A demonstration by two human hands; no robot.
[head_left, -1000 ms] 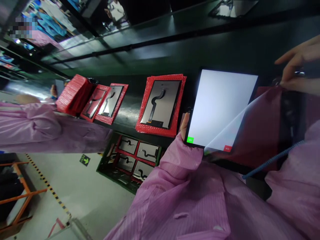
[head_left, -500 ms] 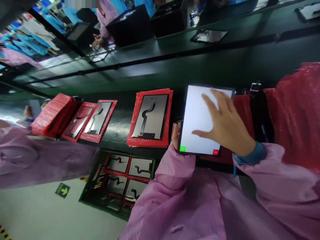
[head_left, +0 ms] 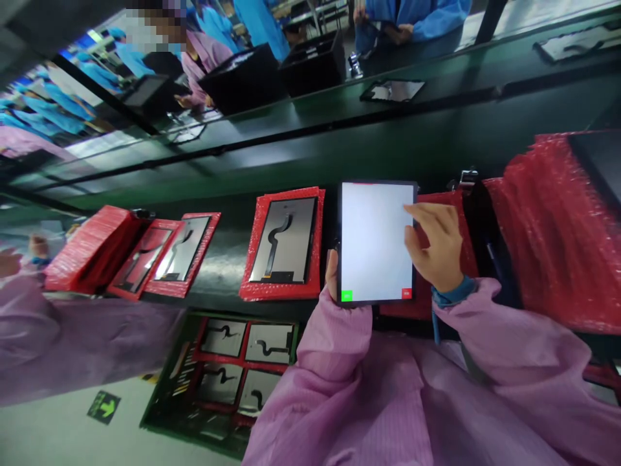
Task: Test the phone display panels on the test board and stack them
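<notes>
Left hand [head_left: 332, 275] clamped on left edge of lit screen [head_left: 376, 243], fingers beneath hidden. Screen in front of wearer's torso [head_left: 388, 369]. Pressing hard at right might tip it, I judge, grip being one-sided. Long axis near to far, face up, green square [head_left: 347, 296] near left, red square [head_left: 406, 293] near right. Right hand [head_left: 439, 249] by far half of right edge, thumb and forefinger apart, contact unclear

The right hand [head_left: 436, 243] has shifted to the lit tablet's [head_left: 373, 243] right edge. Above the left hand [head_left: 332, 275], a red streak [head_left: 358, 184] has appeared.
</notes>
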